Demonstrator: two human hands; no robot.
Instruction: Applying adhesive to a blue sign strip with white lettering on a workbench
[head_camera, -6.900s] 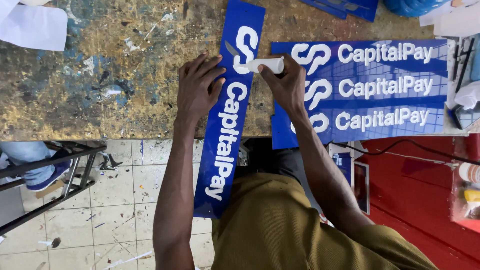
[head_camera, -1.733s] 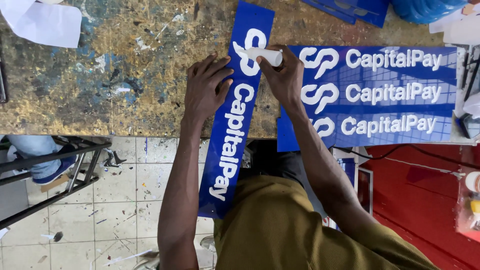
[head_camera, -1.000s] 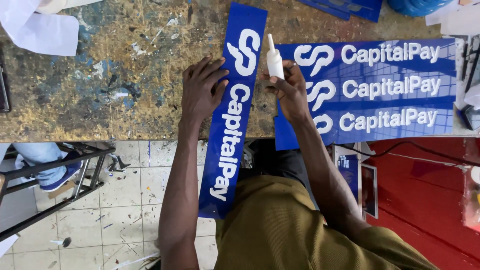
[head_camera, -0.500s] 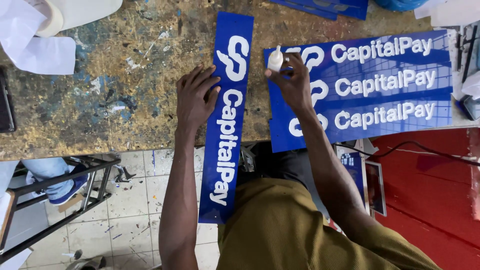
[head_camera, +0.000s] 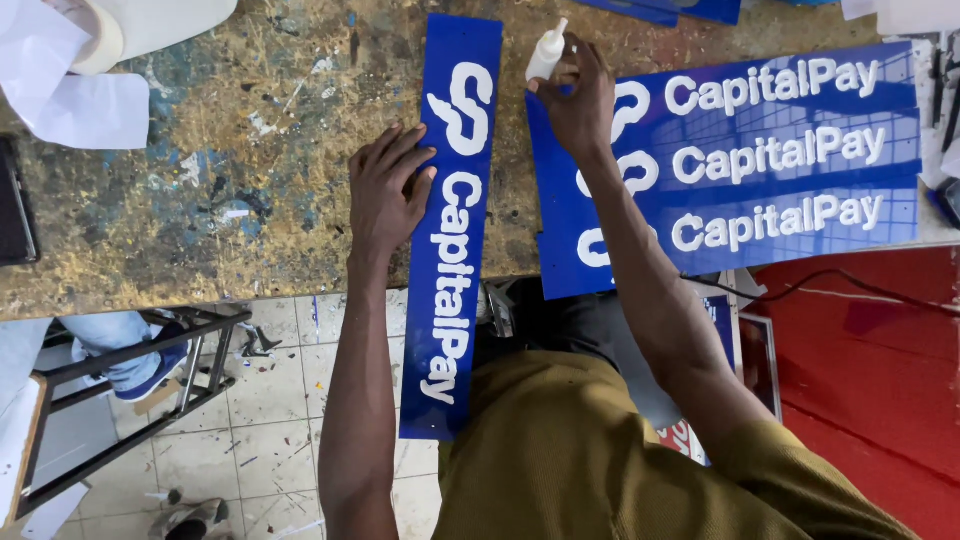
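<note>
A long blue sign strip (head_camera: 455, 250) with raised white letters lies across the worn workbench (head_camera: 200, 200) and overhangs its near edge. My left hand (head_camera: 388, 185) rests flat on the strip's left edge, fingers spread. My right hand (head_camera: 575, 95) grips a small white squeeze bottle (head_camera: 546, 52) with a pointed nozzle, held up just right of the strip's top end. Under that hand lies a stack of three more blue sign strips (head_camera: 760, 160) with white lettering.
Crumpled white paper (head_camera: 70, 85) and a pale roll (head_camera: 150, 25) sit at the bench's far left, a dark flat object (head_camera: 15, 215) at its left edge. Below the bench stand a metal frame (head_camera: 130, 380), another person's leg in jeans (head_camera: 125, 345), and a red floor (head_camera: 870, 370).
My right hand has lifted the white bottle off the strip's logo and carried it up and to the right. The left hand has stayed pressed on the strip.
</note>
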